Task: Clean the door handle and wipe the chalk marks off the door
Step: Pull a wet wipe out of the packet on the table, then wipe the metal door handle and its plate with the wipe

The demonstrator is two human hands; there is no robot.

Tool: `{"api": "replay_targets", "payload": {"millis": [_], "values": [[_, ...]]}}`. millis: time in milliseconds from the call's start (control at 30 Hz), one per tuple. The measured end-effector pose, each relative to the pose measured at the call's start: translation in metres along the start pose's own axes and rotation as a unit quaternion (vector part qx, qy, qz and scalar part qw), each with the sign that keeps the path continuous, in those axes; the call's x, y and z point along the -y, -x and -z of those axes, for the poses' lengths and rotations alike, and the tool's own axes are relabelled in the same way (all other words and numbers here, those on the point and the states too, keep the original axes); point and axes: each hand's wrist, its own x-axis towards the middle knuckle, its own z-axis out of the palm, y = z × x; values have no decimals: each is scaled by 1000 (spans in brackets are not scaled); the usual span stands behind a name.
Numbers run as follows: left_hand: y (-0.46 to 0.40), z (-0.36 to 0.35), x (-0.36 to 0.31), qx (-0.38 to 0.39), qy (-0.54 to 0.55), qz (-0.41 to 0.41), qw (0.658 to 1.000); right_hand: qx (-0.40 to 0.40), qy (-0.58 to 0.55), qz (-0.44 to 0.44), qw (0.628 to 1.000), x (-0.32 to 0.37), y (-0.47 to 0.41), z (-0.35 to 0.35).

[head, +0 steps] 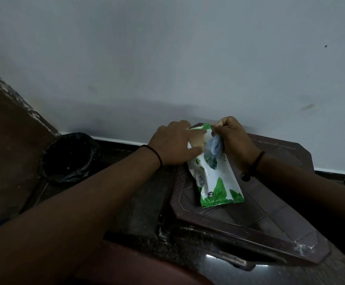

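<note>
A green and white pack of wet wipes [219, 182] lies on a dark brown plastic stool [270, 223], its far end lifted. My left hand [173, 142] rests on the pack's upper left part with fingers laid over it, holding it down. My right hand [233, 138] pinches a pale blue-white wipe [216, 146] that sticks out of the pack's opening. The brown door [5, 140] shows at the left edge; its handle and chalk marks are out of view.
A black bin lined with a black bag [68, 159] stands on the dark floor between the door and the stool. A pale wall [167, 58] fills the upper view, with a dark skirting strip [122, 141] along its base.
</note>
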Motion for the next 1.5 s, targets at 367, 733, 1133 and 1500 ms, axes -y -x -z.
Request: {"api": "replay_targets", "payload": {"millis": [367, 733, 1133, 1500], "values": [[-5, 4, -7, 6, 8, -56, 998, 109, -27, 17, 993, 37, -6, -9], [6, 42, 21, -80, 356, 53, 929, 138, -6, 59, 989, 43, -12, -20], [83, 100, 105, -196, 492, 212, 821, 195, 44, 54, 978, 90, -2, -149], [227, 177, 190, -398, 469, 307, 726, 330, 60, 162, 928, 147, 25, -332]]}}
